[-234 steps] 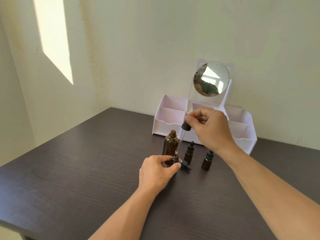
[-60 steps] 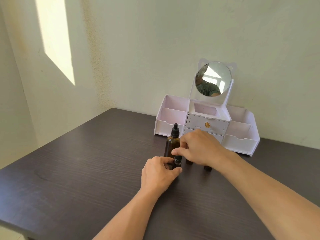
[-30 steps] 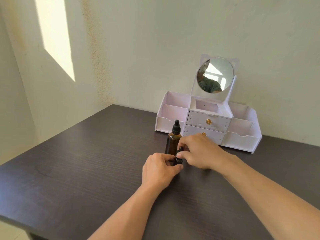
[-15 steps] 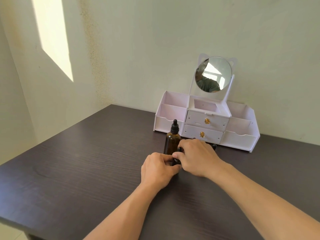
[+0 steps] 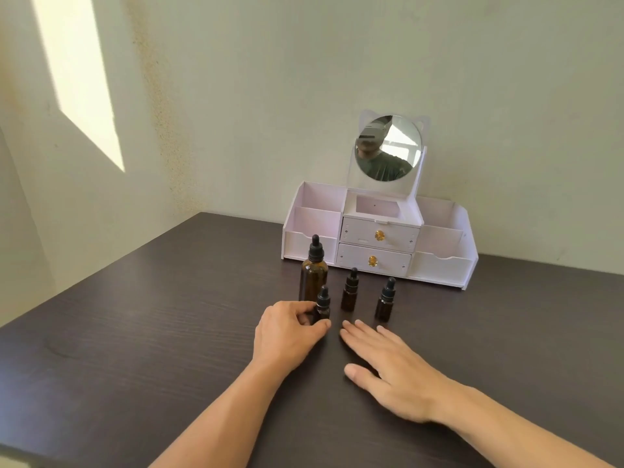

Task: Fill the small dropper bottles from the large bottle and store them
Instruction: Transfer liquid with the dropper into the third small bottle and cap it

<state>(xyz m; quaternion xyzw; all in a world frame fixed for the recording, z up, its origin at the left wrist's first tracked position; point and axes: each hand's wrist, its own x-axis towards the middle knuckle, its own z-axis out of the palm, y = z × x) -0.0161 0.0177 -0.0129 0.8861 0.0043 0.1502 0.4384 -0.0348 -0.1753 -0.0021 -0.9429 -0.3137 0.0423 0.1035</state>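
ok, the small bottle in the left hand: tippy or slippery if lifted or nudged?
The small bottle is tall and narrow with a dropper cap on top, so a sideways nudge would probably tip it. It looks like smooth dark glass, likely slick and breakable. The left hand grips it low, which should steady it.

Dark wood-grain table (image 5: 135,332) set in a corner of pale, stained plaster walls (image 5: 270,79), with a slanted patch of sunlight (image 5: 81,82) on the left wall.
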